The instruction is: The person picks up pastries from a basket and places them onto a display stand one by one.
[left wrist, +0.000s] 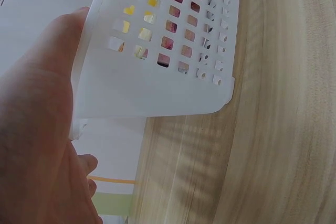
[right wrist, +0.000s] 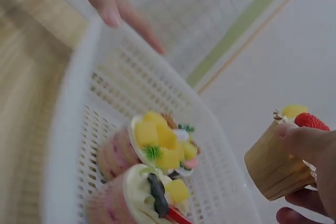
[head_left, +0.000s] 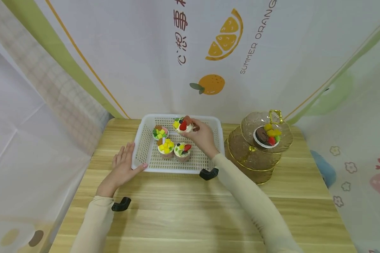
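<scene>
My right hand (head_left: 203, 137) holds a small fruit dessert cup (head_left: 182, 124) over the back of a white plastic basket (head_left: 174, 171). That cup has a wood-patterned brown side (right wrist: 275, 161) and a strawberry, yellow fruit and cream on top. Inside the basket stand three more dessert cups: one with mango cubes (head_left: 166, 146), one with cream and a red piece (head_left: 182, 151), and one with green and yellow topping (head_left: 160, 133). At the basket's front left corner, my left hand (head_left: 124, 165) rests against the side with straight fingers, its thumb at the rim.
To the right of the basket stands a tiered clear stand (head_left: 250, 158) with gold edges and a gold handle. A chocolate fruit cup (head_left: 262, 137) sits on its top tier. A printed curtain (head_left: 145, 70) hangs behind the wooden table (head_left: 177, 211).
</scene>
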A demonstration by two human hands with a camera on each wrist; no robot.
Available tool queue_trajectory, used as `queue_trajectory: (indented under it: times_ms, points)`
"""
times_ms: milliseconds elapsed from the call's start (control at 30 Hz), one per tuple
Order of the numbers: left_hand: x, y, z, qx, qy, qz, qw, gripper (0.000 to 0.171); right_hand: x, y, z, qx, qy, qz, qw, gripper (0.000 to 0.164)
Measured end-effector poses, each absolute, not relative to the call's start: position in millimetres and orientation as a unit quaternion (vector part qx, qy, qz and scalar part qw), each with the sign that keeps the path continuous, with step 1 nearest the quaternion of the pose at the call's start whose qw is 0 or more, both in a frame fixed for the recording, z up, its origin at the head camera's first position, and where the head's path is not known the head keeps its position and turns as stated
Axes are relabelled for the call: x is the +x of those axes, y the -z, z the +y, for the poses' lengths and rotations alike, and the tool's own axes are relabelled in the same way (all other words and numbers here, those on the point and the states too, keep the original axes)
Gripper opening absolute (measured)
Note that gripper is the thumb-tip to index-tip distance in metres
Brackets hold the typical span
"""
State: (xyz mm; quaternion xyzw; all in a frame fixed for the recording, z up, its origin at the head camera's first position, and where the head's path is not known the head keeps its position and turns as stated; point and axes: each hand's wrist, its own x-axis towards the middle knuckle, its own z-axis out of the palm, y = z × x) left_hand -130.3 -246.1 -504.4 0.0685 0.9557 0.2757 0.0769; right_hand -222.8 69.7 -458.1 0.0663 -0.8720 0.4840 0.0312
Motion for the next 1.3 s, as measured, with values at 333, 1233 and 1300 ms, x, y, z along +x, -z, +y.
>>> queue_trajectory:
  times_ms: [333, 1233, 1300]
  points:
    - [-131.3, 503.3, -247.4, 0.069, -0.275, 0.956, 0.077, 0.107, -144.4, 448.2, 130.6, 0.066, -0.504, -0.858, 0.072, 0.066]
    - [-129.6, 502.0, -246.0, 0.068, -0.275, 0.956, 0.081, 0.107, -108.2, 463.7, 217.6, -0.062, -0.425, -0.882, 0.193, 0.056]
    - [-129.2, 502.2, -246.4, 0.067, -0.276, 0.955, 0.080, 0.107, -110.1, 465.7, 218.2, -0.070, -0.424, -0.881, 0.196, 0.052]
